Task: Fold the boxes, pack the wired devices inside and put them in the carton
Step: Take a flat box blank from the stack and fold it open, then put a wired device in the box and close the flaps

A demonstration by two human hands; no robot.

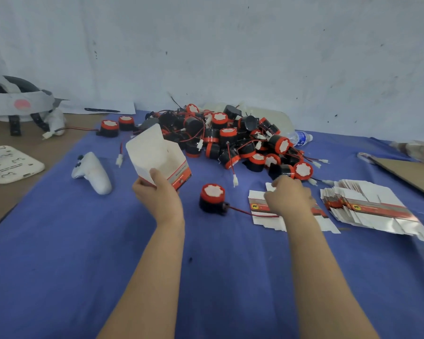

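Grip of right hand (288, 198) hidden, maybe pinching wire (242, 211); left hand (157, 192) holds box (154, 152).

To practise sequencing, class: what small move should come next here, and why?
Probably the right hand should lift the lone device by its red wire into the open box: the left hand holds that box mouth-up, and the wire ends under the right hand.
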